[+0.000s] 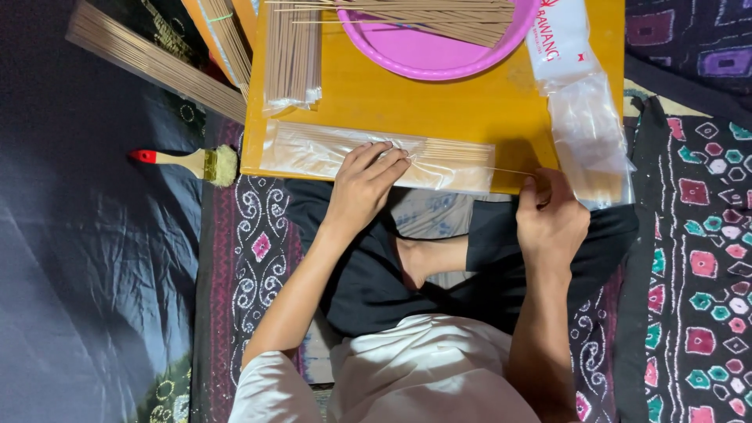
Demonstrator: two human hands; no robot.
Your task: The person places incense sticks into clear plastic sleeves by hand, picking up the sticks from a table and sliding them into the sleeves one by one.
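Your left hand (362,184) lies palm-down with the fingers stretched flat, pressing on a clear plastic sleeve (376,159) that holds a bundle of incense sticks (450,153). It grasps nothing – the fingers are spread and only weigh the sleeve down. The forearm runs back toward 7 o'clock to a white sleeve cuff.

Your right hand (551,217) sits at 3 o'clock of the left, curled at the near edge of the yellow board (470,98), thumb and fingers pinched on the thin bare ends of the sticks where they poke out of the sleeve's open mouth. The sleeve itself lies along the board's near edge, lengthwise from 9 to 3 o'clock.

Counted: one sleeve under your hands; one filled packet of sticks (291,55) at 11 o'clock of the left hand; one pink round tray (439,55) at 12 o'clock, with loose sticks across it; one stack of empty clear bags (587,133) at 1 o'clock of the right hand; one paintbrush (192,162) with a red-tipped handle at 9 o'clock, off the board – on the dark cloth; and one long bundle of sticks (153,61) at 10 o'clock. How many sticks are in any bundle cannot be told.
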